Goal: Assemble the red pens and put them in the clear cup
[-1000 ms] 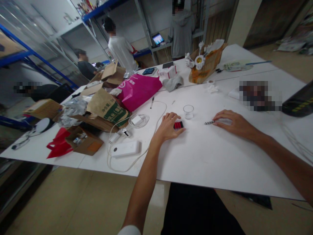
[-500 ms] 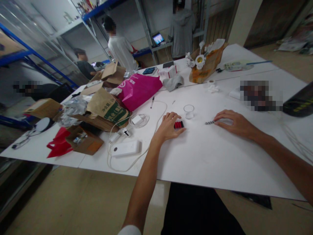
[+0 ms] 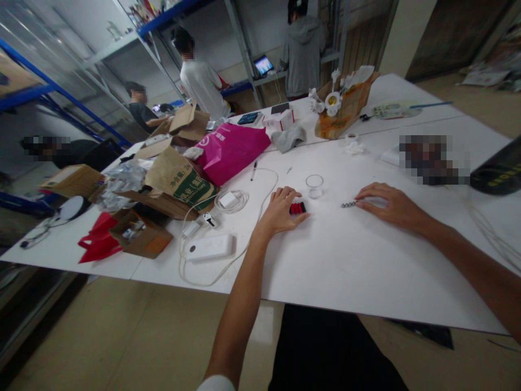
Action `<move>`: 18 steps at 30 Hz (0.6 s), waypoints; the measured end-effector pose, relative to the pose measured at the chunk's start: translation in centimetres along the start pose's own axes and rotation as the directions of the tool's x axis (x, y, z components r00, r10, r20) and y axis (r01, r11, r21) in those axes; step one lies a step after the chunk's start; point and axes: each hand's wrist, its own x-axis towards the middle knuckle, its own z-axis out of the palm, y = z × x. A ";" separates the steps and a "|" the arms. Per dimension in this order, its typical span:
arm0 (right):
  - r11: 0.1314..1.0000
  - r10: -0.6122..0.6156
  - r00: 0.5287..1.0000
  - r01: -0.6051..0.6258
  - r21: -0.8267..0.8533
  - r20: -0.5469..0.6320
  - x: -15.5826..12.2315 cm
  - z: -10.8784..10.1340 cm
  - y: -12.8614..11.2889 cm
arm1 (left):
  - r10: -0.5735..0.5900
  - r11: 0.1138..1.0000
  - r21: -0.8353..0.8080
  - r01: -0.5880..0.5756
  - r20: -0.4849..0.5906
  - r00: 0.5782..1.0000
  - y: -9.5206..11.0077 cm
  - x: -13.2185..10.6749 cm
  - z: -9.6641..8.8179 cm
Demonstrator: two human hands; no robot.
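My left hand (image 3: 280, 210) rests on the white table with thumb and fingers apart, curved around a short row of red and black pieces (image 3: 298, 208). Its fingertips stay clear of the row's right end; contact on the palm side is hidden. Off to the right, my right hand (image 3: 391, 203) lies low with thumb and forefinger tips together at the end of a small, dark-and-silver, coil-like strip (image 3: 348, 205). The strip's far end points left and lies on the tabletop. A clear, round glass cup (image 3: 315, 187) stands between the hands, slightly beyond them.
Left of my forearm lie a white power bank (image 3: 209, 247), a charger (image 3: 228, 199) and looped cables. Farther off are a magenta bag (image 3: 234, 149), cardboard boxes (image 3: 140, 239) and a pen (image 3: 254, 170). A dark bottle (image 3: 496, 171) lies at right. Several people are beyond the table.
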 end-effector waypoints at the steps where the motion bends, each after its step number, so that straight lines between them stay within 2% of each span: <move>1: 1.000 0.010 1.000 -0.010 0.011 -0.009 0.0 -0.1 -0.2 | -0.004 1.000 -0.011 0.004 -0.008 1.000 0.0 0.0 0.0; 3: 0.998 0.046 0.998 -0.045 0.036 -0.046 0.0 -0.3 -0.5 | -0.014 0.998 -0.063 0.011 -0.054 0.998 0.0 0.1 0.1; 6: 0.988 0.152 0.974 -0.142 0.066 -0.171 0.0 -0.6 -0.5 | -0.078 0.971 -0.238 0.023 -0.223 0.972 -0.3 0.6 0.4; 7: 0.979 0.195 0.955 -0.179 0.093 -0.222 0.0 -0.6 -0.4 | -0.127 0.948 -0.317 0.031 -0.288 0.949 -0.6 0.8 0.5; 9: 0.952 0.287 0.907 -0.236 0.193 -0.308 0.1 -0.7 0.1 | -0.276 0.869 -0.492 0.053 -0.393 0.877 -1.4 1.2 0.8; 12: 0.880 0.417 0.818 -0.255 0.400 -0.396 0.4 -0.6 1.2 | -0.513 0.660 -0.751 0.015 -0.436 0.739 -3.1 1.8 1.1; 14: 0.819 0.485 0.765 -0.229 0.525 -0.423 0.6 -0.5 1.9 | -0.639 0.485 -0.872 -0.063 -0.403 0.656 -4.2 2.0 1.2; 16: 0.763 0.538 0.719 -0.196 0.616 -0.439 0.8 -0.4 2.6 | -0.734 0.303 -0.945 -0.122 -0.313 0.602 -5.1 2.0 1.3; 18: 0.737 0.571 0.678 -0.174 0.653 -0.464 0.9 -0.3 3.2 | -0.786 0.163 -0.974 -0.160 -0.226 0.576 -5.7 2.0 1.4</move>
